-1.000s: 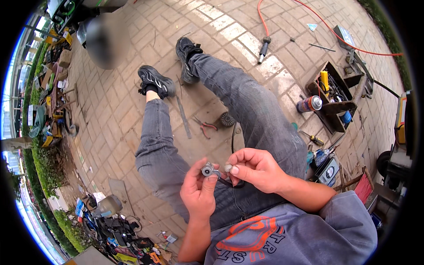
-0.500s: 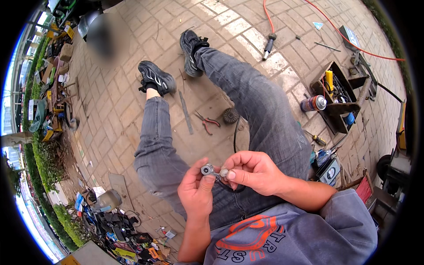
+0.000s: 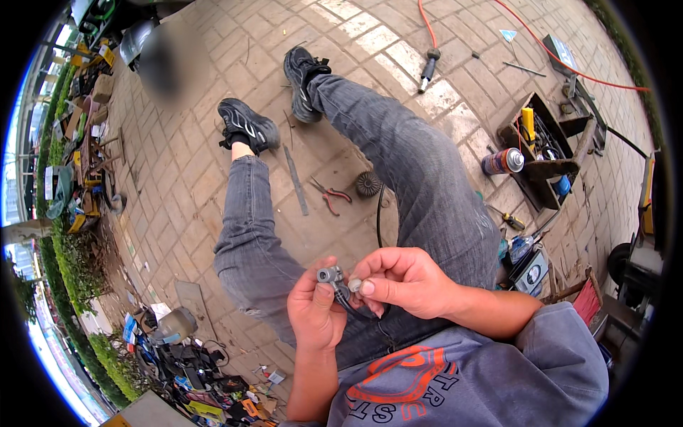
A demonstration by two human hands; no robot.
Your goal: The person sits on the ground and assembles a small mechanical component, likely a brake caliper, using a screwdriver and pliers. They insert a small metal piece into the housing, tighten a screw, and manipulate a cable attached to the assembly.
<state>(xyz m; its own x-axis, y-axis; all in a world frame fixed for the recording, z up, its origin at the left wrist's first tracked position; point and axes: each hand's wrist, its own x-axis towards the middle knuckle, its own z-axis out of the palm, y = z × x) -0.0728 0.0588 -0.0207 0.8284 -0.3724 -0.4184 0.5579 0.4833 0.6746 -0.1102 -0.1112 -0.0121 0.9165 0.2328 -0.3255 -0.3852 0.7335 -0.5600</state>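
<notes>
Above my lap, my left hand (image 3: 314, 317) is closed around a small grey metal fitting (image 3: 329, 275), its round hollow end facing up between thumb and fingers. A black hose (image 3: 347, 304) runs from beside the fitting and passes under my right hand (image 3: 413, 285). Thumb and forefinger of that hand pinch a small pale, roundish piece (image 3: 354, 285), held close beside the fitting. Whether the two touch I cannot tell. On the paving between my legs lie red-handled pliers (image 3: 330, 195), a flat metal strip (image 3: 296, 181) and a dark ribbed round part (image 3: 368, 184).
To the right stand a wooden tool tray (image 3: 533, 171), a spray can (image 3: 504, 161) and a screwdriver (image 3: 511, 219). An orange hose (image 3: 533, 35) crosses the upper right; an air tool (image 3: 428, 71) lies farther in. Piled parts (image 3: 192, 370) sit at lower left.
The fitting has tilted in my left hand, and more of its side and the black hose shows. My right hand has shifted slightly, keeping its pinch on the pale piece.
</notes>
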